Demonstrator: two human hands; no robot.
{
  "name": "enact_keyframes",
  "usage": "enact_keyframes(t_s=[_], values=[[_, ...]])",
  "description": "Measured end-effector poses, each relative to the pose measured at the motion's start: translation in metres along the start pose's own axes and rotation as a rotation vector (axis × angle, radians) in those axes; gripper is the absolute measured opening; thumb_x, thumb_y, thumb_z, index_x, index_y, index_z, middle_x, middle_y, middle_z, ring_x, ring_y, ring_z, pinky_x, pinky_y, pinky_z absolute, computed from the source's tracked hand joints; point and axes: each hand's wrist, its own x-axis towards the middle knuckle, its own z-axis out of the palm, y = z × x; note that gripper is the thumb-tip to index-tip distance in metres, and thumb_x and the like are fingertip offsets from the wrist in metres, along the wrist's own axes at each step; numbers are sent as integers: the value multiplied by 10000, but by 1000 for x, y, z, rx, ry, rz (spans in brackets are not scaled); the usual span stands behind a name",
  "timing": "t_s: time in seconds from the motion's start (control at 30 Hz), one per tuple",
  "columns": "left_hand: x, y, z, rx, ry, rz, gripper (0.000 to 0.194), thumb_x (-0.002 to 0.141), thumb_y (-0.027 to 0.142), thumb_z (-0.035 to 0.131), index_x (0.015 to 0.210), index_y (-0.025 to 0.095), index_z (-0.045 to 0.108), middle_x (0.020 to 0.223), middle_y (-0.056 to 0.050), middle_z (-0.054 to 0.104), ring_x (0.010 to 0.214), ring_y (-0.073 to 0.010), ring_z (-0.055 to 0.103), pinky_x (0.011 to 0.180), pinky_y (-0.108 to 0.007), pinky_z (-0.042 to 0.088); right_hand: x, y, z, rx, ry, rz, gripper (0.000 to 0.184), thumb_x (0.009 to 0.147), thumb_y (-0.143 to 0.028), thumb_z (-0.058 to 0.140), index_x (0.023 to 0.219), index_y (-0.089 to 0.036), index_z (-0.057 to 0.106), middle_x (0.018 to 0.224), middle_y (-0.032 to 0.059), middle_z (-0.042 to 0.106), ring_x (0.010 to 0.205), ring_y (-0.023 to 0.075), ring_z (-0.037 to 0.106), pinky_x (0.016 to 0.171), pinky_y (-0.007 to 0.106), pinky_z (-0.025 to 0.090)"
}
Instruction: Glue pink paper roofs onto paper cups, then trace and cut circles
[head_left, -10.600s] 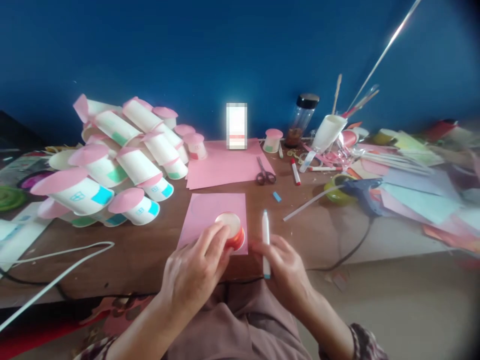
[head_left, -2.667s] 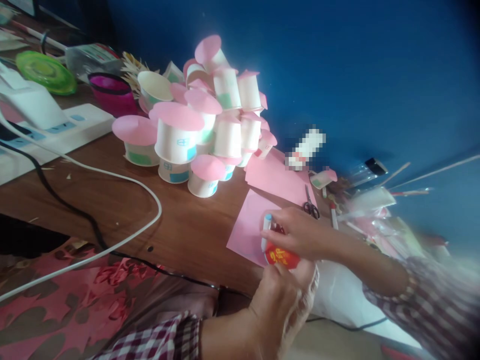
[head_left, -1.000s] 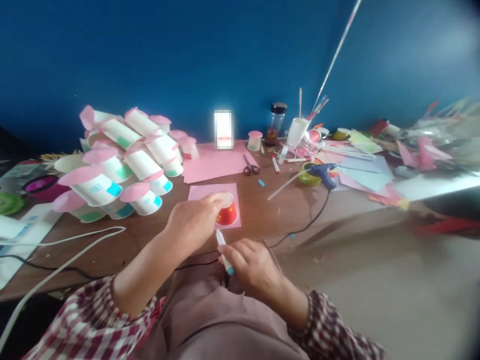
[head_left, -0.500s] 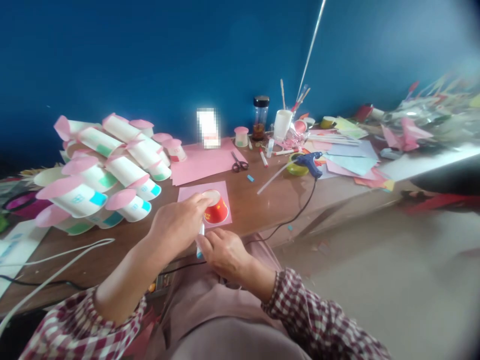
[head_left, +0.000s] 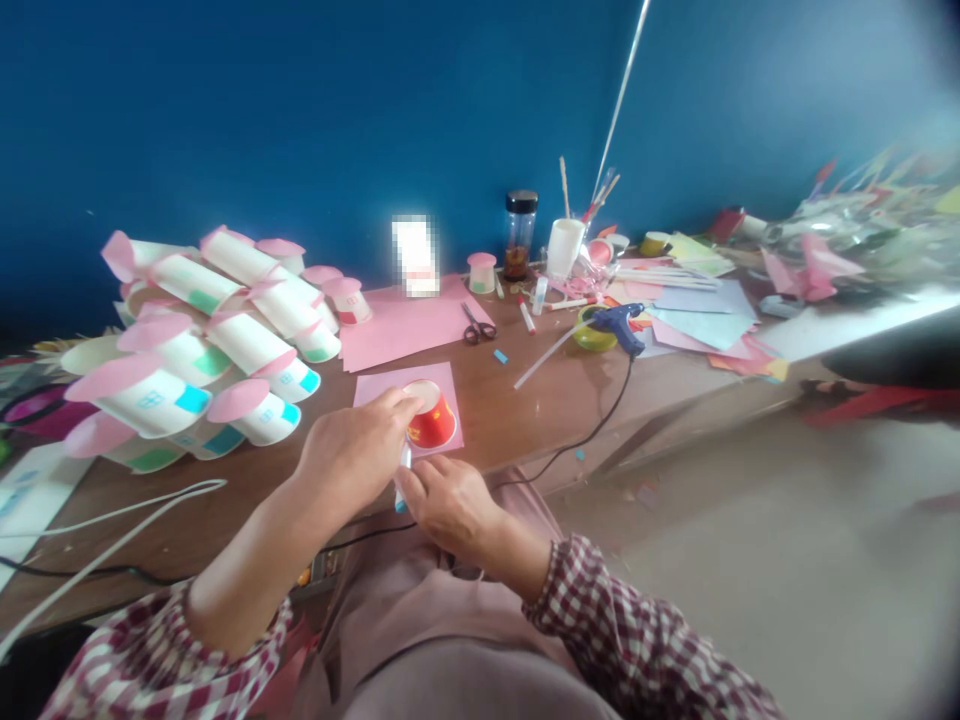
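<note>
A red paper cup (head_left: 433,418) stands upside down on a pink paper sheet (head_left: 447,381) near the front edge of the brown table (head_left: 525,400). My left hand (head_left: 352,455) presses down on the cup, fingers curled over its left side. Beside it, my right hand (head_left: 450,500) grips a white marker with a blue end (head_left: 402,482), its tip at the cup's base on the paper.
A heap of white paper cups with pink round lids (head_left: 202,335) lies at the left. Scissors (head_left: 474,325) rest on a larger pink sheet (head_left: 405,325). A blue glue gun (head_left: 615,320), coloured papers (head_left: 697,320), a jar (head_left: 520,235) and a brush cup (head_left: 564,247) crowd the right. White cables (head_left: 112,520) run at the left.
My right hand has moved the marker left, up against the cup's base beside my left hand. The view shifted slightly; the cup stays on the pink sheet.
</note>
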Motion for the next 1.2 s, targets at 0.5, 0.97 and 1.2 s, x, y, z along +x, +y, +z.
enact_keyframes(t_s=[0.5,0.97,1.2], values=[[0,-4,4,-44,-3,-11,532,861,165,344,1346,381,363,1392,13,481,900,-225,658,640,-330,470,-11,2,-2,14,-22,36,175,934,-129,392,1002,-134,554,772,36,594,676,181,542,569,304,436],[3,0,5,4,-19,-83,546,856,157,314,1313,443,398,1311,74,546,778,-222,657,554,-321,435,-30,26,-18,328,99,169,211,905,-186,485,1095,-147,569,949,92,681,856,203,629,781,317,510],[3,-1,7,-22,4,-85,571,849,152,328,1323,467,374,1296,70,555,729,-198,650,565,-305,427,-37,40,-19,402,166,262,163,887,-181,491,1020,-161,583,882,84,674,810,205,623,750,330,508]])
